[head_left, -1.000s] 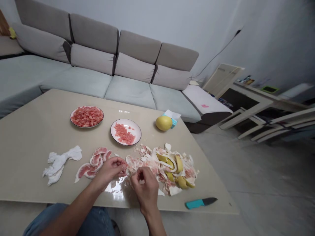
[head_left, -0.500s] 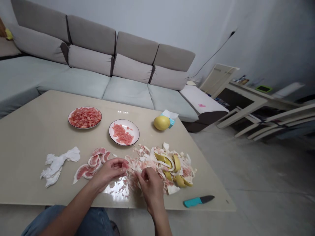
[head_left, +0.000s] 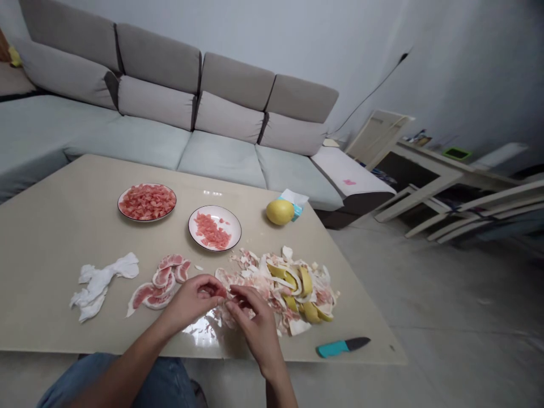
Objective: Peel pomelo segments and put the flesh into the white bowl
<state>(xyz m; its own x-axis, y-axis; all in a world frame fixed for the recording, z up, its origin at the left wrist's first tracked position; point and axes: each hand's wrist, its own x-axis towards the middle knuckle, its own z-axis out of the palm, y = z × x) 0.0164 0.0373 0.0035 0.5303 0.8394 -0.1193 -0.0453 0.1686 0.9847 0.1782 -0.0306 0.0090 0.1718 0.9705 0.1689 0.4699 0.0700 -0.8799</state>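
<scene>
The left hand and right hand meet above the near edge of the table. The left grip is pinched shut on a small pink pomelo piece, held just above the table top. The right hand's fingertips touch the same piece from the other side. I cannot tell whether that grip is clamped on it or only resting against it.

Just right of the grip, and touching it, lies a heap of peel, white, pink and yellow. Just left of the grip lie a few peeled segments, and farther left a crumpled tissue. Beyond the grip stands a small plate with some pink flesh. A fuller plate stands beyond it to the left. A whole yellow fruit sits beyond and to the right. A knife with a teal handle lies well right of the grip, near the table edge.
</scene>
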